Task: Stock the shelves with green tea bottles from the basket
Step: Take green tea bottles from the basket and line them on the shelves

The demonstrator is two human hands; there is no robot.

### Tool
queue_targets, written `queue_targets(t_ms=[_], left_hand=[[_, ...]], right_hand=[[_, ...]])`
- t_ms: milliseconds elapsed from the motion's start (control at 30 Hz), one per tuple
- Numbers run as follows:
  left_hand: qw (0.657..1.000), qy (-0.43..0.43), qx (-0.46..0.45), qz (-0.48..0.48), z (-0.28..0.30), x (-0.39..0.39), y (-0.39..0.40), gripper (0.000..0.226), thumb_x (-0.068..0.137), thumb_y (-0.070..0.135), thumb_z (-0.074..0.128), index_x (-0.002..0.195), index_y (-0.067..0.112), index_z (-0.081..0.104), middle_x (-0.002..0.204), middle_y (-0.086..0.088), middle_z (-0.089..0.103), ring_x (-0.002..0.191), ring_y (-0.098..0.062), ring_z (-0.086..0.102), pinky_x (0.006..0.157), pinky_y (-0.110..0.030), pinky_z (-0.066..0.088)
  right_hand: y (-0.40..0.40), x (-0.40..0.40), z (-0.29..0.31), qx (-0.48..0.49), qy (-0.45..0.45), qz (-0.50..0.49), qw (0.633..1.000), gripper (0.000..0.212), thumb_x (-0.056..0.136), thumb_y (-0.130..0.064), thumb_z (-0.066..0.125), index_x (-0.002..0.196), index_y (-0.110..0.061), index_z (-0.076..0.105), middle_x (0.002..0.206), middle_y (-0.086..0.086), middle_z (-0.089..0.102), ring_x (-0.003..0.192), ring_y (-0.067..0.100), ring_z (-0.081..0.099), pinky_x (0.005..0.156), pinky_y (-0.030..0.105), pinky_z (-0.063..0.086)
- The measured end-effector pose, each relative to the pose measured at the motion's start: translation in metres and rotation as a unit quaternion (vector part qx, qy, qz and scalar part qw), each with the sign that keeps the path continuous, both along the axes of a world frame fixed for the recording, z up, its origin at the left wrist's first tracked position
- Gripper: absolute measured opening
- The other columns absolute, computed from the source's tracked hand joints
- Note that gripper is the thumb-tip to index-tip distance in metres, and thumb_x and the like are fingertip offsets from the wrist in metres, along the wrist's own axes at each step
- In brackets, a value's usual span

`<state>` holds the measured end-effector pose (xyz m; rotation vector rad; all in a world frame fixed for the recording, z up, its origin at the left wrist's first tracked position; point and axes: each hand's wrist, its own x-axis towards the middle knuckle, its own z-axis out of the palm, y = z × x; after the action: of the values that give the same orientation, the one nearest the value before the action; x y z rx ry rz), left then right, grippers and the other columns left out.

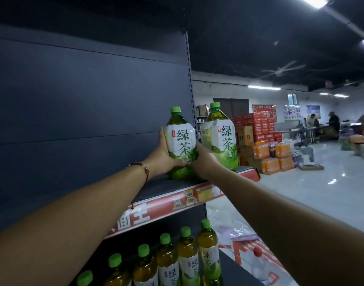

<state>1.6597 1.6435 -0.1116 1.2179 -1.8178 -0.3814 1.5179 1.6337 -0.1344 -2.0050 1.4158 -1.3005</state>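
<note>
Plastic bottle point(180, 141), full and heavy, with a slick label: both hands, left point(163, 154) and right point(203, 159), clasp its lower body near the shelf's point(166, 186) front edge.

Green-capped tea bottle point(180, 141) with white-and-green label, dark blue shelf point(166, 185), red edge strip point(197, 200)

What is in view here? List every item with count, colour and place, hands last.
large tea bottles: two, green caps, white-green labels, on the upper shelf; the right one stands at the shelf end.
slim tea bottles: six visible, green caps, row on the lower shelf.
upper shelf: one, dark, red price strip.
stacked cartons: several, red and orange, floor behind.
bracelet: one, red, left wrist.
left hand: grips the left large bottle.
right hand: holds the same bottle.
</note>
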Motion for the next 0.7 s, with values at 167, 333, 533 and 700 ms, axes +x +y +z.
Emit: queue_targets(t_ms=[167,333,533,700], left_hand=[[0.999,-0.004,-0.005,0.038,-0.004,0.011,-0.016,0.12,0.081,0.006,0.079,0.157,0.026,-0.012,0.147,0.0,0.044,0.127,-0.017,0.047,0.097,-0.03,0.045],[0.994,-0.004,-0.019,0.106,-0.013,0.012,-0.018,0.08,0.083,0.015,0.078,0.148,0.02,0.03,0.137,-0.002,0.057,0.119,-0.022,0.056,0.094,-0.034,0.049],[0.991,-0.032,-0.023,0.127,-0.011,0.004,0.005,0.064,0.087,0.015,0.073,0.141,0.019,0.04,0.134,-0.002,0.059,0.116,-0.024,0.058,0.097,-0.038,0.05],[0.977,-0.152,-0.012,0.151,-0.008,0.003,0.043,0.045,0.093,0.031,0.063,0.137,0.027,0.05,0.133,0.003,0.06,0.107,-0.017,0.057,0.087,-0.03,0.047]], right_hand=[[-0.007,0.008,0.001,0.028,0.042,0.036,0.998,0.068,0.094,-0.009,0.058,0.152,-0.01,0.025,0.137,0.012,0.054,0.123,0.029,0.054,0.106,0.041,0.045],[-0.008,0.009,0.004,0.043,0.066,0.041,0.996,0.081,0.094,-0.012,0.056,0.158,-0.012,0.006,0.137,0.014,0.053,0.121,0.029,0.054,0.103,0.041,0.047],[0.007,0.001,0.008,0.038,0.152,0.04,0.987,0.08,0.098,-0.009,0.048,0.158,-0.009,-0.005,0.138,0.02,0.05,0.119,0.032,0.055,0.1,0.04,0.049],[0.048,-0.016,-0.001,-0.035,0.305,0.021,0.951,0.069,0.101,-0.022,0.051,0.157,-0.013,0.013,0.145,0.014,0.049,0.128,0.029,0.052,0.102,0.038,0.046]])
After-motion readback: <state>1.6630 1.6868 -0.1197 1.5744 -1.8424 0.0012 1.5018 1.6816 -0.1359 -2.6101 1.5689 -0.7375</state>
